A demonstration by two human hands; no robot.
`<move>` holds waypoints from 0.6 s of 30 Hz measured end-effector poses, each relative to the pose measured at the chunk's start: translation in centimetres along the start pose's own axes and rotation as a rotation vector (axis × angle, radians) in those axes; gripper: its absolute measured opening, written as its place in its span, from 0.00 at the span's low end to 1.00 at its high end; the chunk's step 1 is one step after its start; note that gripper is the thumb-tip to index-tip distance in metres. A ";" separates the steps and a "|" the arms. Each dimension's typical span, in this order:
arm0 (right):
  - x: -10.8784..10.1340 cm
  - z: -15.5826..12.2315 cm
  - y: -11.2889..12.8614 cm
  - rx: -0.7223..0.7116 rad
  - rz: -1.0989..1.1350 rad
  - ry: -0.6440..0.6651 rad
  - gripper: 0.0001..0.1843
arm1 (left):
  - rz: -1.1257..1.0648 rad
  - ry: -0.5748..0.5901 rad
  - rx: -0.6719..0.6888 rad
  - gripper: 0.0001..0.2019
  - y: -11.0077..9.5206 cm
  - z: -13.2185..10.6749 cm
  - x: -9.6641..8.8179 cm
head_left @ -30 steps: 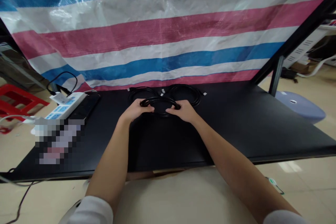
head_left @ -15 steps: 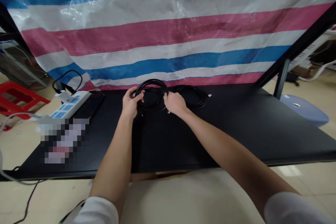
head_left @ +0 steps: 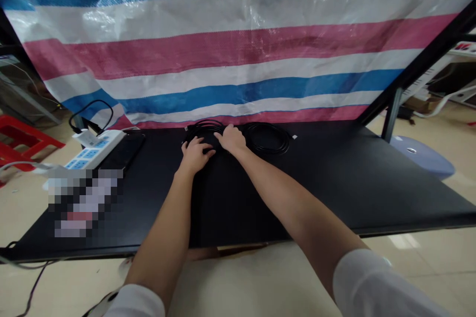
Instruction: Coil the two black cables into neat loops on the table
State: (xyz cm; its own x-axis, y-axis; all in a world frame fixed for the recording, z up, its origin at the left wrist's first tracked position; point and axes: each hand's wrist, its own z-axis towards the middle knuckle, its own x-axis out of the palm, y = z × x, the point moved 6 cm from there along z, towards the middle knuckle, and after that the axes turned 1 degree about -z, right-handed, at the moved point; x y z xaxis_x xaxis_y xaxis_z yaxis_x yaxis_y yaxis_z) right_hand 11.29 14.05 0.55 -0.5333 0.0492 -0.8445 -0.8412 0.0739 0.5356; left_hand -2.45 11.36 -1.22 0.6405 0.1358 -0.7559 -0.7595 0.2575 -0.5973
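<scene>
Two coils of black cable lie at the far edge of the black table (head_left: pixel 334 183). My left hand (head_left: pixel 196 153) and my right hand (head_left: pixel 231 138) both rest flat on the left coil (head_left: pixel 203 129), pressing it down against the tabletop with fingers spread. The right coil (head_left: pixel 269 137) lies just to the right of my right hand, untouched, with a small white connector at its right end.
A white power strip (head_left: pixel 92 148) with a black plug and a dark phone-like slab (head_left: pixel 124 153) sit at the table's left. A striped tarp (head_left: pixel 238 59) hangs behind. A red stool (head_left: pixel 22 141) stands on the left floor, a lilac round object (head_left: pixel 420 156) on the right.
The coil that both hands held up half a second ago has been laid down at the far left of the table. Both hands now lie flat on top of it.
</scene>
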 end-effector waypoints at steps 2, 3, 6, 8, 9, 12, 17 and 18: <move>-0.8 -1.0 0.2 0.002 -0.040 -0.040 0.25 | -0.016 0.013 0.024 0.03 0.0 0.1 0.2; -1.1 -1.6 0.3 -0.012 -0.057 -0.052 0.24 | -0.027 0.011 0.034 0.04 0.0 0.1 0.3; -2.2 -3.0 -0.3 -0.079 -0.065 -0.069 0.19 | -0.053 0.013 0.052 0.07 -0.3 -0.1 0.2; -3.2 -3.8 -1.5 -0.116 -0.008 -0.121 0.14 | -0.065 0.022 0.057 0.09 -0.7 -0.3 -0.1; -3.9 -4.2 -2.2 -0.133 0.040 -0.165 0.11 | -0.075 0.021 0.058 0.09 -1.0 -0.4 -0.3; -6.7 -5.7 -4.8 -0.181 0.217 -0.334 0.05 | -0.150 -0.058 0.072 0.09 -2.4 -0.6 -1.9; -14.4 -10.9 -8.1 -0.260 0.542 -0.681 0.07 | -0.430 -0.494 0.149 0.05 -6.1 -2.8 -7.0; -16.2 -12.2 -8.6 -0.281 0.591 -0.750 0.07 | -0.486 -0.581 0.156 0.05 -6.6 -3.9 -7.8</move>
State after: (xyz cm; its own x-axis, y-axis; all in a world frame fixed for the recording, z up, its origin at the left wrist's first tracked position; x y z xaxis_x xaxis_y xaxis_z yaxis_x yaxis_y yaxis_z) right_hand 26.10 0.46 9.55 -0.7610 0.6260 -0.1706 -0.5005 -0.3991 0.7683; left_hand -2.92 4.91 7.56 0.8875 0.4420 -0.1302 -0.3803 0.5431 -0.7486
